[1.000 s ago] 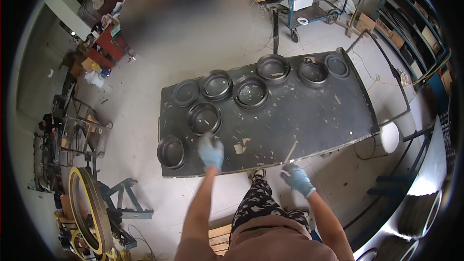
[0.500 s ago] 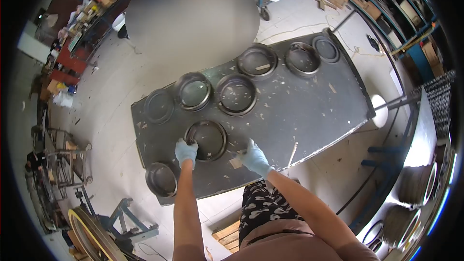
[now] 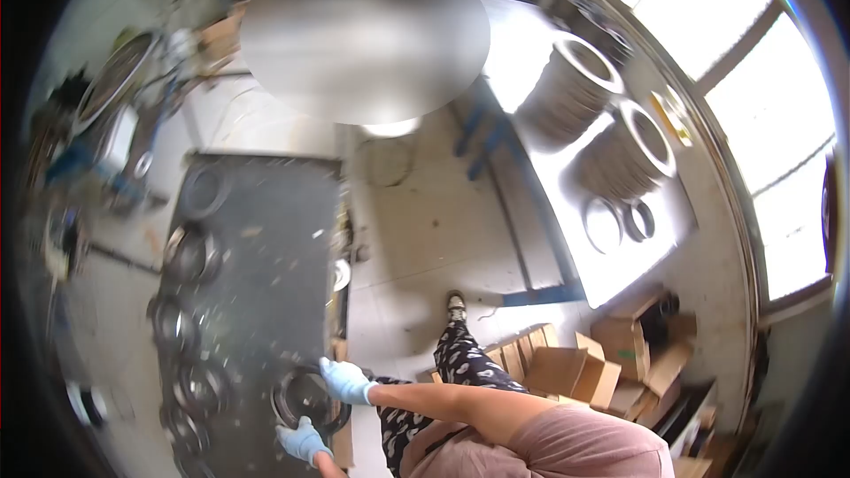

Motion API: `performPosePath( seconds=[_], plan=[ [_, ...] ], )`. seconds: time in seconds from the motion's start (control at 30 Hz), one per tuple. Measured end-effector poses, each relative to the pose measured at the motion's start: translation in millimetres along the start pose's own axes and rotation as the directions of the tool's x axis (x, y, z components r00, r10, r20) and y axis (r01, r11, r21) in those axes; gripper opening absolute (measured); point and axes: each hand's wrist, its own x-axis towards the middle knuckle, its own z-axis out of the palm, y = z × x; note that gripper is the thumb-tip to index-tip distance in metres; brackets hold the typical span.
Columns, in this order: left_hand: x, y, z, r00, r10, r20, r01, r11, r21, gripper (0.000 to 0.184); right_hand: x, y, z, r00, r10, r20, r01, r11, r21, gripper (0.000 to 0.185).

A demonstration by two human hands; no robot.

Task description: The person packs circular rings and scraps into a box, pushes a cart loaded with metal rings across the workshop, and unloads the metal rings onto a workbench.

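A dark round ring [image 3: 282, 401] is at the near right edge of the dark table, partly over its edge. My left hand [image 3: 304, 441], in a light blue glove, is closed on the ring's near rim. My right hand [image 3: 347, 381], gloved the same way, is at the ring's far right rim with its fingers bent over it. Motion blur hides the fingertips, and I cannot make out any small item in the right hand.
More dark rings [image 3: 193, 253] line the left side of the dark table [image 3: 266, 257]. A white-topped bench [image 3: 611, 274] on the right bears two stacks of rings [image 3: 567, 93] and two loose rings. Open cardboard boxes [image 3: 575, 372] and wooden slats lie near my legs.
My view has swung right, bringing the white bench and windows in. The right hand has come from beside the ring onto its rim. The ring is now at the table's edge.
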Motion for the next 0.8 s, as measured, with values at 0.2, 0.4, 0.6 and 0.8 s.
performPosePath(
  seconds=[0.2, 0.4, 0.6, 0.8],
  plan=[
    [-134, 232, 58, 0.867, 0.472, 0.159, -0.476, 0.879, -0.018, 0.062, -71, 180, -179, 0.890, 0.254, -0.379, -0.181, 0.959, 0.220, 0.026],
    [-298, 473, 200, 0.459, 0.817, 0.351, -0.819, 0.541, -0.188, 0.063, -131, 375, -367, 0.507, 0.592, -0.626, -0.509, 0.792, 0.337, 0.043],
    [-460, 639, 309, 0.197, 0.874, 0.444, -0.937, 0.301, -0.176, 0.048, -167, 534, -461, 0.167, 0.808, -0.565, -0.612, 0.534, 0.583, 0.046],
    [-492, 668, 356, 0.183, 0.833, 0.523, -0.605, 0.514, -0.607, 0.043, -151, 621, -497, -0.034, 0.839, -0.543, -0.534, 0.444, 0.720, 0.053]
  ],
)
